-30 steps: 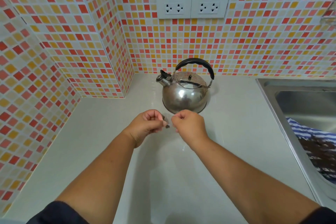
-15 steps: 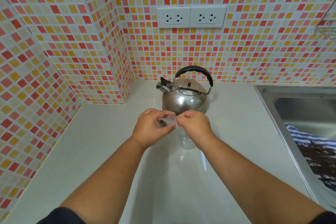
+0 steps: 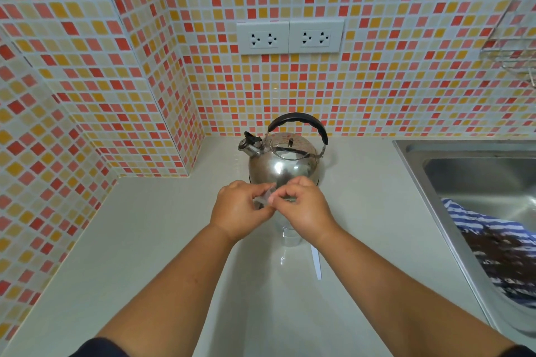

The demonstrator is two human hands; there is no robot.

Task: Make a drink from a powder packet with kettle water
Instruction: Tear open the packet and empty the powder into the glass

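Both hands pinch one small, pale, translucent powder packet [image 3: 265,197] between them: the left hand [image 3: 239,210] has a narrow grip on its left end, the right hand [image 3: 304,209] a narrow grip on its right end, fingertips nearly touching. A second ago the two fists were closed tight with only a dark sliver showing between them; now the fingers have spread a little and the packet shows as a slack strip, so the tear looks begun or just finished, though whether it is truly open cannot be told.

Directly under the hands stands a clear glass [image 3: 291,236] on the desk [image 3: 162,240], mostly hidden by the right wrist. Just beside it lies a thin white strip [image 3: 316,264], perhaps a stirrer. Behind the hands sits the steel kettle [image 3: 282,161], lid on, untouched. To the right, a sink [image 3: 475,174] holds a striped cloth [image 3: 493,243].

Judging from this, tipping the powder into the glass comes next; water follows.
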